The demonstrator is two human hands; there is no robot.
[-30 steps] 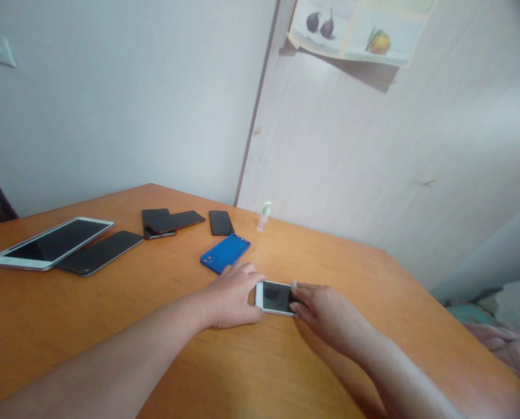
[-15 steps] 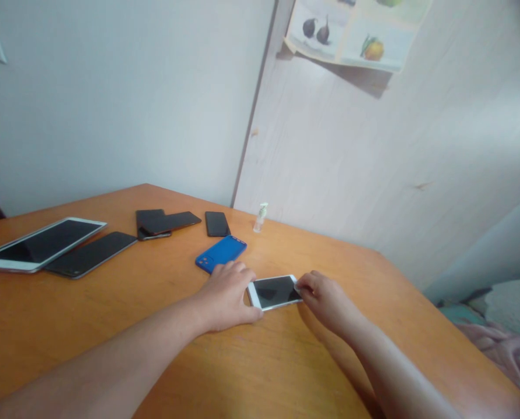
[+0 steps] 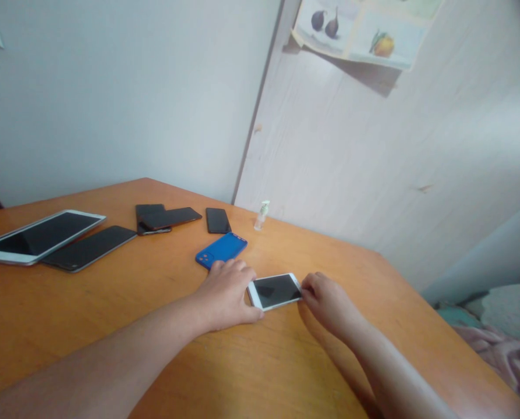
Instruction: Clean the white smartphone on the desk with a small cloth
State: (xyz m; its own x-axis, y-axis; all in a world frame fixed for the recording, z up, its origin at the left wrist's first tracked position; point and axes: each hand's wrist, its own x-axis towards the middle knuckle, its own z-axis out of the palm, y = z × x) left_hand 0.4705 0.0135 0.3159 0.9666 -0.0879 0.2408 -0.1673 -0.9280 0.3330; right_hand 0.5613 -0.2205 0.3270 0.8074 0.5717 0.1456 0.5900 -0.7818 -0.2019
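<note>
A white smartphone [image 3: 277, 291] lies screen up on the wooden table. Its left end is gripped by my left hand [image 3: 227, 294], thumb at the near corner and fingers at the far one. My right hand [image 3: 329, 299] is closed at the phone's right edge, fingertips pinched together; whatever is between them is hidden. Just beyond my left hand lies a blue phone case [image 3: 222, 249], its near edge partly covered by my fingers.
On the table [image 3: 260, 361], a white tablet [image 3: 45, 233] and a dark phone [image 3: 91, 247] lie at left. Further back are two overlapping dark phones [image 3: 172, 217], another black phone [image 3: 218, 220] and a small clear spray bottle [image 3: 261, 216]. A wall stands behind; crumpled fabric [image 3: 499, 355] is at right.
My right hand's fingertips have slid slightly right, from over the screen's right end to the phone's edge. My left hand keeps its grip. The view has shifted slightly.
</note>
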